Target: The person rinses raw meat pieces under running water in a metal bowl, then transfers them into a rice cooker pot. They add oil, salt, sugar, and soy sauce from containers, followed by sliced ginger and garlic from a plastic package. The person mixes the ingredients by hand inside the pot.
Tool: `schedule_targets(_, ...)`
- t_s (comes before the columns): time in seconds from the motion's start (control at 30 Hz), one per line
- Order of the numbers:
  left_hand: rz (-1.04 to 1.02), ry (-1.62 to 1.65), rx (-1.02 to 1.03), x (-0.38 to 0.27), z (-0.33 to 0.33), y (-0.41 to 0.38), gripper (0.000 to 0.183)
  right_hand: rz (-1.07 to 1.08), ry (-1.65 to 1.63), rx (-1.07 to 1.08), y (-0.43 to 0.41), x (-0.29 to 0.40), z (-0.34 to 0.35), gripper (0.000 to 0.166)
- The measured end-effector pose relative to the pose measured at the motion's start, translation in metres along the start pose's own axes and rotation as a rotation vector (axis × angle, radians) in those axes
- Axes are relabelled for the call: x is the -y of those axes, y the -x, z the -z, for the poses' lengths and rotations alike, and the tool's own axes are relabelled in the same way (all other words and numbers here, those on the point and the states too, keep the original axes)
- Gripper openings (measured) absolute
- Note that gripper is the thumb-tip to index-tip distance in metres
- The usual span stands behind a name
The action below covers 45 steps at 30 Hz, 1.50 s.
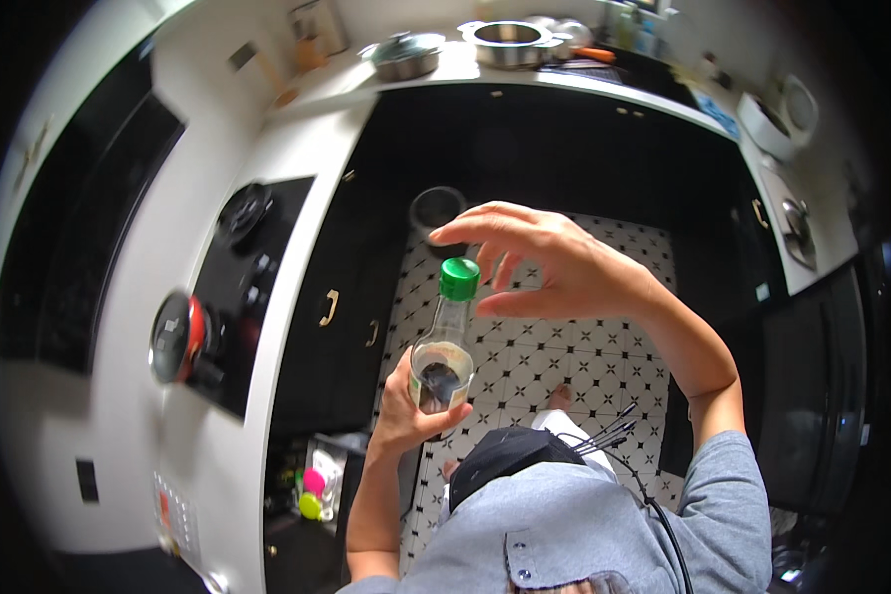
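My left hand (412, 416) grips a clear bottle (442, 364) around its lower body. The bottle stands upright, bears a label with writing, and shows dark content low inside. On its neck sits a green cap (459, 279), which looks closed. Just right of the cap, my right hand (538, 260) hovers with fingers spread and curved, the thumb apart below them. It holds nothing and appears not to touch the cap. Most fingers of my left hand are hidden behind the bottle.
At left, a red pan (193, 338) sits on a black hob (260, 297) in the white counter. A lidded pot (407, 56) and a steel pot (508, 44) stand on the far counter. Below, a dark round bin (436, 206) stands on the tiled floor (586, 349); an open drawer (327, 482) juts out at lower left.
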<state>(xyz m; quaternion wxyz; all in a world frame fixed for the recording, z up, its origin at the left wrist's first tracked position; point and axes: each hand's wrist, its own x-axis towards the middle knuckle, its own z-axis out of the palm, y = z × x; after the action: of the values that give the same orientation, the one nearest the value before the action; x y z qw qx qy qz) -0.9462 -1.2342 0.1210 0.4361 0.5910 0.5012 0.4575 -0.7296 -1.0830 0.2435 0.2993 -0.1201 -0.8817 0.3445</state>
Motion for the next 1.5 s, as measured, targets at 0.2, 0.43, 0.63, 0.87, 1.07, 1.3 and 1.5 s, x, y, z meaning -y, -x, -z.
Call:
schedule_targets(0.2, 0.221, 0.412, 0.369, -0.028, -0.148, -0.127, 0.059, 0.04, 0.285, -0.091, 0.117, -0.047, 0.148, 0.059)
schedule_targets(0.43, 0.397, 0.881, 1.013, -0.035, -0.263, -0.269, 0.073, 0.004, 0.255, -0.158, 0.195, -0.085, 0.292, 0.058)
schedule_targets(0.63, 0.392, 0.785, 1.072, -0.039, -0.342, -0.385, 0.072, -0.328, 0.379, -0.258, 0.231, -0.116, 0.38, 0.042)
schedule_targets(0.87, -0.292, -0.089, 0.432, -0.05, -0.457, -0.526, 0.069, -0.627, 0.58, -0.412, 0.242, -0.23, 0.486, 0.025)
schedule_targets(1.07, 0.12, 0.511, 1.239, -0.06, -0.505, -0.698, 0.112, -0.468, 0.542, -0.406, 0.244, -0.264, 0.589, 0.016)
schedule_targets(1.3, 0.423, 0.99, 1.746, -0.072, -0.605, -0.793, 0.073, -0.493, 0.362, -0.432, 0.28, -0.307, 0.695, 0.031)
schedule_targets(1.5, 0.27, 0.608, 1.522, -0.073, -0.66, -0.881, 0.071, -0.378, 1.327, -0.055, 0.328, -0.375, 0.755, 0.041)
